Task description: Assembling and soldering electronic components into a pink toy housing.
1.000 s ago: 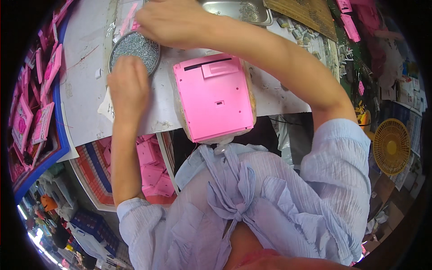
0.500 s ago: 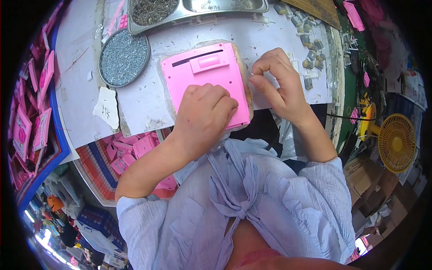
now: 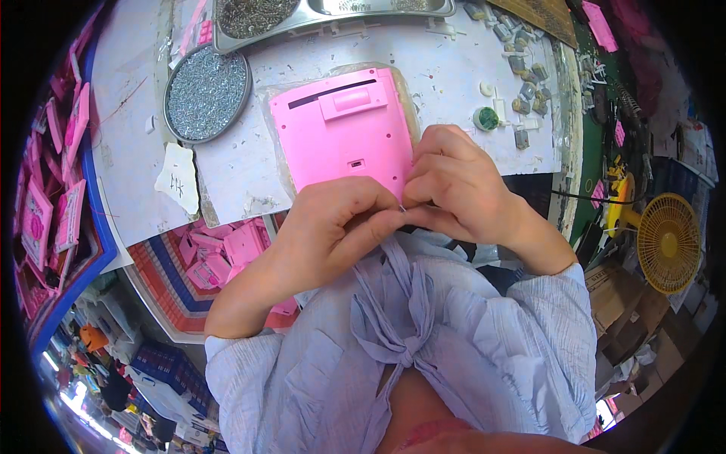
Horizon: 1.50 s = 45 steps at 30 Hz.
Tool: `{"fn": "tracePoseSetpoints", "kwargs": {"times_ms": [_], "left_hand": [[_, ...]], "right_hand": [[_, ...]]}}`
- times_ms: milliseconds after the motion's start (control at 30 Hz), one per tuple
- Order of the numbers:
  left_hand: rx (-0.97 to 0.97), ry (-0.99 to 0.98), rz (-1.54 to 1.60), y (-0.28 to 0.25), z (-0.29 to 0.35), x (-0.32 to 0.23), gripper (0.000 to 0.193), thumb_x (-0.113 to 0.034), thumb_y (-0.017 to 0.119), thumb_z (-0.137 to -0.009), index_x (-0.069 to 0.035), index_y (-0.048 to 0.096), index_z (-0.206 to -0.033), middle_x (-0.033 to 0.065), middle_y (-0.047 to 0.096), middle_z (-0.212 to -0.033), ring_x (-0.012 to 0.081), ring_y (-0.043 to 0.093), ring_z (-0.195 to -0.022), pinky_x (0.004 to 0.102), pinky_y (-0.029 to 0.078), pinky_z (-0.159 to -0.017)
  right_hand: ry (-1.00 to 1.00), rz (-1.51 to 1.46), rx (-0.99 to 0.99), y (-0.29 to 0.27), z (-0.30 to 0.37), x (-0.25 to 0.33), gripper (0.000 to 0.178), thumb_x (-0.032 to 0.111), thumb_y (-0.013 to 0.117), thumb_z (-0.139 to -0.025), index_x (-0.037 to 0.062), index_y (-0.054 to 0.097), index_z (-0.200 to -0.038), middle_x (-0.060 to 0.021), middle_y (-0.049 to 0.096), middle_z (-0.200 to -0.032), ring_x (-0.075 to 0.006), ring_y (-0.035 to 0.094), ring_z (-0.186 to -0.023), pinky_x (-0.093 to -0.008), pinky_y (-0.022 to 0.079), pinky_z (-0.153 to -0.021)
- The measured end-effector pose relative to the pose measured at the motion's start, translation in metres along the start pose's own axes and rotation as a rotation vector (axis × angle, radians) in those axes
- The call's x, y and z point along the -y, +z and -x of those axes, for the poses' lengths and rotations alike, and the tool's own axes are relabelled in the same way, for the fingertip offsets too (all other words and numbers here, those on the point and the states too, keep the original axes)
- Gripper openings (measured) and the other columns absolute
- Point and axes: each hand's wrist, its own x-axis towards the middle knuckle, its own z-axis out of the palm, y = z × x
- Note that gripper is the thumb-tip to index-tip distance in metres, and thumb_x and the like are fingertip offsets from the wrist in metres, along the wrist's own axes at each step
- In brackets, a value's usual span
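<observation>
A pink plastic casing (image 3: 340, 140) with a dark slot along its far edge and small holes lies on a pad wrapped in clear plastic (image 3: 414, 113), in front of me. My left hand (image 3: 333, 219) rests over the casing's near edge, thumb and forefinger closed together. At the near right corner, my right hand (image 3: 461, 193) is pinched, its fingertips meeting those of the left. A tiny pale glint shows between the fingertips, too small to name.
A round tray of small silvery screws (image 3: 208, 92) stands at the left, beside a torn white paper (image 3: 178, 181). Behind is a metal tray (image 3: 333, 24) with small parts. Small motors (image 3: 522, 106) and a green-topped round pot (image 3: 486, 118) lie at the right; pink parts (image 3: 246, 242) fill a box below.
My right hand has come down and left to the casing's near right corner. My left hand has slid toward me, baring the casing's small port. The green-topped pot now shows.
</observation>
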Motion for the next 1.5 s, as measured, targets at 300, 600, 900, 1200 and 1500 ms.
{"fn": "tracePoseSetpoints", "kwargs": {"times_ms": [300, 600, 900, 1200, 1500], "left_hand": [[0.014, -0.036, 0.143, -0.006, 0.004, 0.007, 0.004, -0.004, 0.067, -0.089, -0.001, 0.066, -0.087, 0.0008, 0.057, -0.071, 0.0060, 0.052, -0.063, 0.0239, 0.041, -0.055], [-0.373, 0.204, -0.091, -0.025, 0.016, 0.025, 0.013, 0.002, 0.061, -0.088, 0.001, 0.060, -0.075, 0.0027, 0.053, -0.064, 0.0084, 0.048, -0.057, 0.0243, 0.038, -0.051], [-0.580, 0.246, -0.068, -0.022, 0.026, 0.035, 0.004, 0.004, 0.074, -0.085, 0.003, 0.073, -0.088, 0.0102, 0.074, -0.085, 0.0103, 0.062, -0.066, 0.0215, 0.043, -0.056], [-0.620, 0.192, 0.211, -0.010, 0.037, 0.044, 0.016, 0.011, 0.073, -0.083, 0.000, 0.061, -0.082, 0.0038, 0.059, -0.083, 0.0041, 0.045, -0.066, 0.0187, 0.034, -0.058], [-0.627, 0.216, 0.215, -0.010, 0.041, 0.051, 0.014, 0.011, 0.071, -0.085, 0.001, 0.061, -0.085, 0.0053, 0.059, -0.085, 0.0060, 0.050, -0.071, 0.0189, 0.037, -0.060]], "right_hand": [[0.015, -0.162, 0.086, -0.002, -0.011, 0.002, 0.020, 0.016, 0.080, -0.077, 0.0085, 0.065, -0.089, -0.0051, 0.063, -0.086, -0.0310, 0.059, -0.086, -0.0401, 0.050, -0.074], [0.060, 0.200, -0.138, 0.011, -0.013, -0.051, 0.022, 0.015, 0.085, -0.071, 0.0103, 0.071, -0.088, -0.0020, 0.063, -0.078, -0.0254, 0.055, -0.079, -0.0361, 0.045, -0.070], [0.055, 0.341, -0.154, 0.006, -0.001, -0.044, 0.023, 0.014, 0.084, -0.071, 0.0142, 0.075, -0.092, 0.0002, 0.063, -0.078, -0.0240, 0.055, -0.077, -0.0351, 0.043, -0.070], [0.033, 0.372, -0.098, 0.005, -0.007, -0.034, 0.029, 0.015, 0.081, -0.074, 0.0121, 0.076, -0.102, -0.0019, 0.065, -0.085, -0.0247, 0.056, -0.081, -0.0353, 0.044, -0.070], [0.098, 0.346, -0.106, 0.021, 0.013, -0.029, 0.040, 0.018, 0.079, -0.078, 0.0111, 0.075, -0.117, -0.0049, 0.065, -0.091, -0.0257, 0.053, -0.082, -0.0363, 0.045, -0.073]]}}
